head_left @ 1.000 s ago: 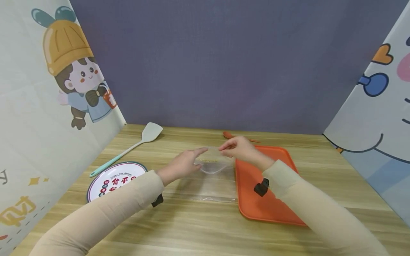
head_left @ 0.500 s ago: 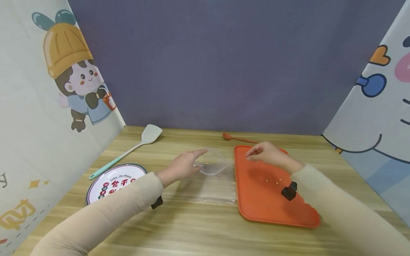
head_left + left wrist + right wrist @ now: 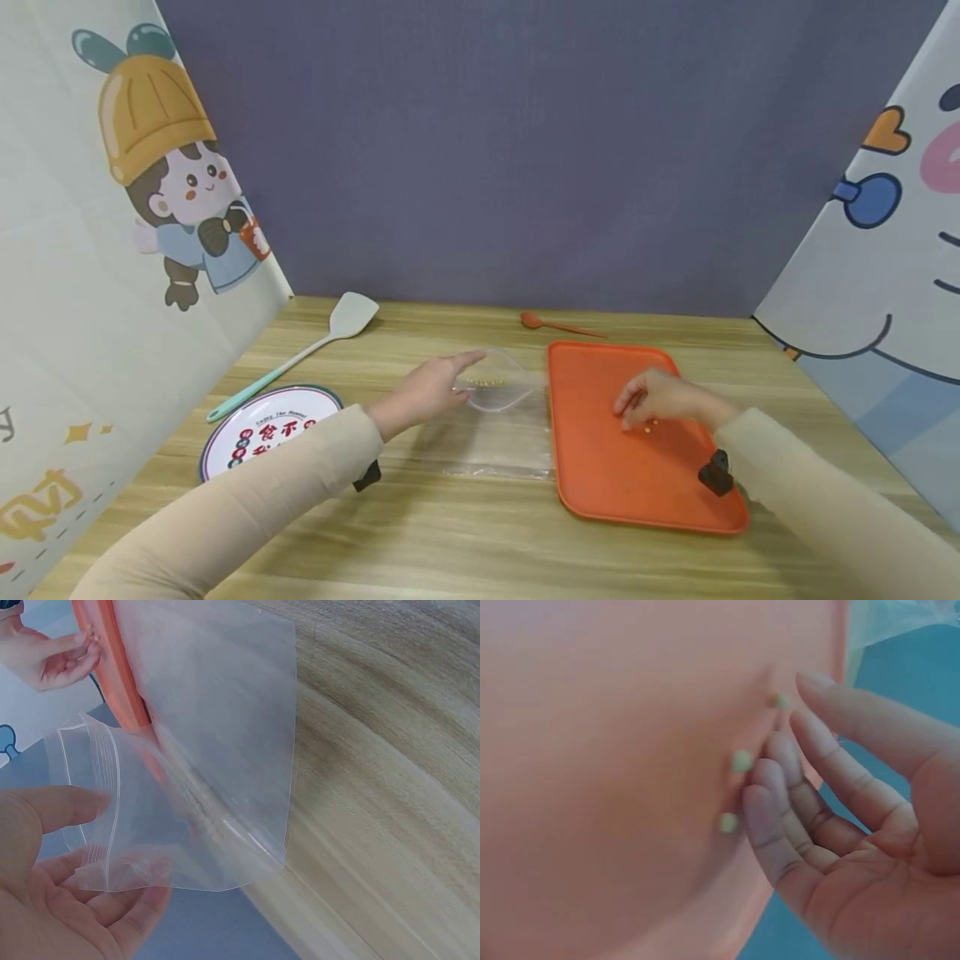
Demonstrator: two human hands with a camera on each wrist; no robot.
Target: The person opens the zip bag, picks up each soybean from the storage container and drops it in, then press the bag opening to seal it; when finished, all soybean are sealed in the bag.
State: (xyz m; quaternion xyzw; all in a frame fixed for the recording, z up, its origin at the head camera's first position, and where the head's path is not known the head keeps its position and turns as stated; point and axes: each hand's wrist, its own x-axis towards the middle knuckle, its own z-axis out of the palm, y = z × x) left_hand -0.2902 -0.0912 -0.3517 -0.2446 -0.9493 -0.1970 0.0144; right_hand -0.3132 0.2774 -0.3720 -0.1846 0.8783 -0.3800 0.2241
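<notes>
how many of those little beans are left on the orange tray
3 show in the right wrist view, all on the orange tray by the right hand: bean one, bean two, bean three beside the fingertips. The hand may hide more.

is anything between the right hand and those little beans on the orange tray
Nothing visible. The right hand is down on the orange tray, its fingers right beside the three small beans, with only bare tray surface between them. The clear zip bag lies off the tray's left edge, held by the left hand.
</notes>
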